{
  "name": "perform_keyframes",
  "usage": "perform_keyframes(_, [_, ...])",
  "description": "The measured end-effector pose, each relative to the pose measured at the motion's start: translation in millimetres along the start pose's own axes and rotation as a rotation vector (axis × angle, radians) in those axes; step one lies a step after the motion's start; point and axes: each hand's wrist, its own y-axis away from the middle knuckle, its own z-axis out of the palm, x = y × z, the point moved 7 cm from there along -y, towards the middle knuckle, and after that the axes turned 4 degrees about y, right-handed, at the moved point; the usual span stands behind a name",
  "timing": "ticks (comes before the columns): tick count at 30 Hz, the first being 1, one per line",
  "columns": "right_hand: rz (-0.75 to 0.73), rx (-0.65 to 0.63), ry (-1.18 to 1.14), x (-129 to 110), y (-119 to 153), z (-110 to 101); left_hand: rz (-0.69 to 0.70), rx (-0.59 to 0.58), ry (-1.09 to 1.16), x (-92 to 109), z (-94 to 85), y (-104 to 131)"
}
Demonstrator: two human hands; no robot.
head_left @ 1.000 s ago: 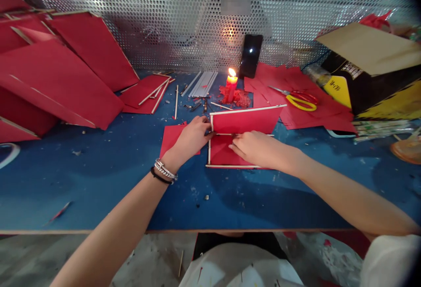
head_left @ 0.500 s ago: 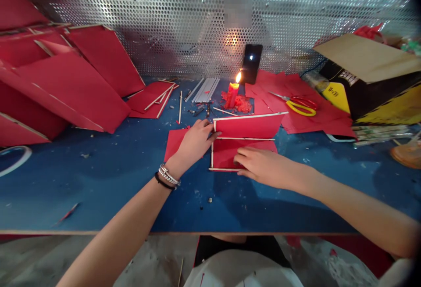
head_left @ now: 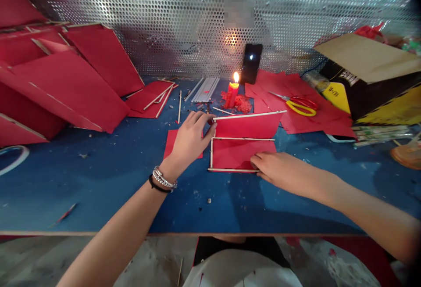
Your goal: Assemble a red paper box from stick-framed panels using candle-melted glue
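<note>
A red panel piece (head_left: 230, 154) edged with pale sticks is on the blue table, its back part (head_left: 246, 127) raised upright. My left hand (head_left: 190, 140) pinches the left end of that raised part between thumb and fingers. At the front right, my right hand (head_left: 279, 170) has its fingers closed on the front edge of the flat part. A smaller red sheet (head_left: 170, 140) lies partly under my left hand. Behind the piece burns a red candle (head_left: 233, 94) in spilled wax.
Red panels (head_left: 75, 85) stack up at the left. Pale strips (head_left: 205, 90) and a phone (head_left: 251, 63) are at the back. Scissors (head_left: 301, 106) rest on red sheets (head_left: 272, 91), beside a black and yellow box (head_left: 375, 89). A tape roll (head_left: 23, 157) is far left.
My right hand has slid right along the front edge. My left hand has shifted slightly left and up, at the corner of the raised part.
</note>
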Motion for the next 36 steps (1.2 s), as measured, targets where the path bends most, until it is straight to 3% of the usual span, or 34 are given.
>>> perform_keyframes(11, [0.04,0.083,0.084,-11.0,2.4,-7.4,0.001,0.034,0.018,1.4,-1.4,0.9])
perform_keyframes(24, [0.148,0.185,0.203,-26.4,20.3,-26.3,-0.094,0.102,0.179,0.5,-6.5,0.4])
perform_keyframes(32, [0.187,0.207,0.203,-39.1,7.9,-38.5,-0.008,-0.025,0.207,12.3,9.9,-28.9])
perform_keyframes(36, [0.177,0.238,0.174,-52.3,-11.4,-47.0,-0.017,-0.051,0.21,4.0,21.7,-46.8])
